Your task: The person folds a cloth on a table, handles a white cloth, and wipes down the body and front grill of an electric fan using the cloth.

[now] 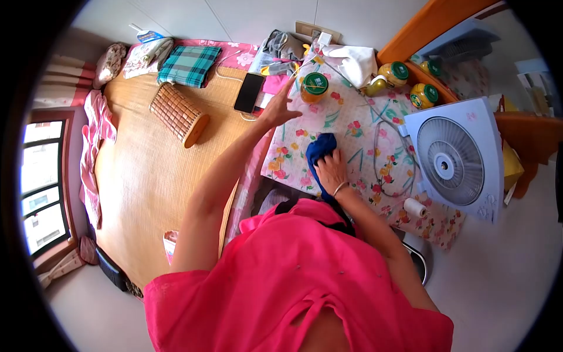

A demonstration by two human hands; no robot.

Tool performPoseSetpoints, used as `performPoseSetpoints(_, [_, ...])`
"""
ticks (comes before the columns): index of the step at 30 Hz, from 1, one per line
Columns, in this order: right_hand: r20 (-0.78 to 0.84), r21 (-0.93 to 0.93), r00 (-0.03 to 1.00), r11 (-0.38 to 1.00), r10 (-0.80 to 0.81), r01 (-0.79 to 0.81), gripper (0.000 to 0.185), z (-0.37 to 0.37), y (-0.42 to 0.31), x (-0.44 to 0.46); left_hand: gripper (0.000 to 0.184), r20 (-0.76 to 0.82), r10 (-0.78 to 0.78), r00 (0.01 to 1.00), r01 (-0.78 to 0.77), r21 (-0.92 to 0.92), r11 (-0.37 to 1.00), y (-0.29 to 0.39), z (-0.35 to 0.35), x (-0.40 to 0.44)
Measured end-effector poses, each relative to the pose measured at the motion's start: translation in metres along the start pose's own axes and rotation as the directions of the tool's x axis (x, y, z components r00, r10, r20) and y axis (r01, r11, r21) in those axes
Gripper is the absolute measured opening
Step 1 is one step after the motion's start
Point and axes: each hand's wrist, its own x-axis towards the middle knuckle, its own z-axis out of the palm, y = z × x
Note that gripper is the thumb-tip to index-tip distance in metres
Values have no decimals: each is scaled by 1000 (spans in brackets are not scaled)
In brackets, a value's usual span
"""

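Observation:
My left hand (280,109) reaches over the table's left edge with its fingers apart, holding nothing. Just beyond its fingertips stands a glass jar (315,88) with a green lid; a gap shows between thumb and jar. My right hand (332,171) has its fingers curled onto a dark blue cloth (320,145) near the table's front edge. The table is covered with a flowered cloth (352,135). Part of the blue cloth lies hidden under my right hand.
A white box fan (448,161) stands at the right, near a thread spool (415,207). Other jars (423,95) and a white cloth (353,63) are at the back. A black phone (249,92) and a woven bamboo pillow (179,114) lie on the bed mat (146,176).

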Motion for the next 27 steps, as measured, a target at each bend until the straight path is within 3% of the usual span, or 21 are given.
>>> performPoseSetpoints(5, [71, -37, 996, 998, 62, -59, 29, 3, -15, -12, 106, 134, 108, 985, -119, 80, 990, -11, 9, 52])
performPoseSetpoints(6, [61, -15, 996, 998, 68, -67, 28, 2, -17, -9, 103, 99, 201, 975, -211, 101, 972, -11, 11, 54])
performPoseSetpoints(9, [42, 23, 996, 997, 79, -80, 28, 1, -16, 4, 100, 132, 223, 966, -228, 24, 973, -14, 10, 61])
performPoseSetpoints(14, [26, -49, 998, 997, 59, -57, 29, 3, -10, 47, 95, 212, 101, 972, -109, 24, 994, -10, 8, 74])
performPoseSetpoints(16, [-19, -75, 999, 996, 41, -42, 29, 3, -8, 63, 95, 191, 125, 974, -137, 53, 989, -9, 13, 80])
performPoseSetpoints(19, [74, -134, 997, 991, 21, -11, 37, 11, -1, 91, 97, 145, 186, 972, -193, 30, 981, -16, 23, 92])
performPoseSetpoints(20, [-19, -130, 1000, 991, -17, 15, 34, 14, 1, 101, 97, 123, 200, 972, -208, 56, 977, -16, 26, 95])
performPoseSetpoints(23, [137, -96, 989, 994, 57, -44, 30, 12, 5, 129, 97, 93, 196, 976, -203, 76, 976, -4, 28, 97])
performPoseSetpoints(27, [77, -90, 996, 995, 52, -45, 24, 21, 16, 154, 103, 79, 228, 971, -234, 78, 969, -15, 35, 106])
